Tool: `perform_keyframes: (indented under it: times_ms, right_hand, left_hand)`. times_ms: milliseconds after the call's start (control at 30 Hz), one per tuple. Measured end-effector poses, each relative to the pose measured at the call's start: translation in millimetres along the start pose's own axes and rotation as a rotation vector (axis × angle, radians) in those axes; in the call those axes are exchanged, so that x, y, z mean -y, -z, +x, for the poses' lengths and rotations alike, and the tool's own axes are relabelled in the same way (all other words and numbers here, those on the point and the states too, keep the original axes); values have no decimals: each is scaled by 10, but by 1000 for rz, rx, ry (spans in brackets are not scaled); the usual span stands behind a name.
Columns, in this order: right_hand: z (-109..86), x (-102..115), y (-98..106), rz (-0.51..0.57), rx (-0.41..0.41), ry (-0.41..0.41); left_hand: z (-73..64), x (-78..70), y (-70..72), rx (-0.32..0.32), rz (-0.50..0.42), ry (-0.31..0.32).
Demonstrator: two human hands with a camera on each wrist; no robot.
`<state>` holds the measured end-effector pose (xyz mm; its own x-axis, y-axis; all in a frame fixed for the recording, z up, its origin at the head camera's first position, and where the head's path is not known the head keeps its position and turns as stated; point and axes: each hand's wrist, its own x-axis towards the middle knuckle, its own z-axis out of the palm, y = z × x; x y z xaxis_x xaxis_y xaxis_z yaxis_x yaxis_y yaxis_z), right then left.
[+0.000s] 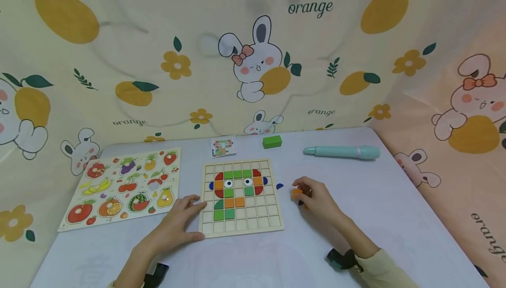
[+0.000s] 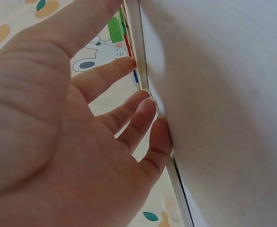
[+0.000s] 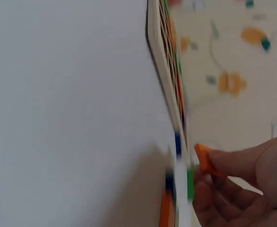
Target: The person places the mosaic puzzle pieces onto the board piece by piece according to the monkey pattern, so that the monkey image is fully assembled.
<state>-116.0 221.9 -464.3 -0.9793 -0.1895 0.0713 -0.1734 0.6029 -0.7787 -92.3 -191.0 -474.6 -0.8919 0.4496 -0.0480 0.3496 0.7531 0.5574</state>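
head view, orange piece [image 1: 296,194] pinched at tip of right grip [image 1: 319,196], near gridded board [image 1: 262,222]

Is wearing a long right sleeve [image 1: 389,271] of pale cream colour, plain, ending on the forearm. Is showing at the left only a small edge of similar left sleeve [image 1: 112,285]. Is carrying a black, angular left wrist camera [image 1: 156,275] and a black right wrist camera [image 1: 345,260], this one showing also a dull greenish patch. Is having left hand [image 1: 179,220] and right hand [image 1: 321,201] bare.

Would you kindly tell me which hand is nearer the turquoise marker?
Right: the right hand is below the turquoise marker in the head view; the left hand , farther off, touches the grid board.
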Motion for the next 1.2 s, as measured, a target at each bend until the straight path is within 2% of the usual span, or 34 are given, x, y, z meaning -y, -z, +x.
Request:
perform_keyframes:
  times_ms: [200, 333, 433, 633, 867, 1200]
  right_hand:
    - [121, 304, -428, 127, 202, 57]
    - [193, 504, -697, 153, 265, 105]
    - [249, 602, -863, 129, 289, 151]
    - [293, 707, -1051, 5, 270, 233]
    - [245, 716, -1090, -145, 219, 270]
    - [170, 711, -1093, -146, 187, 244]
  left_hand:
    - [10, 10, -6, 3, -9, 9]
    - [3, 10, -11, -1, -8, 5]
    - [0, 14, -13, -7, -3, -6]
    - [6, 27, -14, -10, -9, -12]
    - [10, 38, -15, -11, 3, -6]
    - [21, 19, -19, 14, -21, 25]
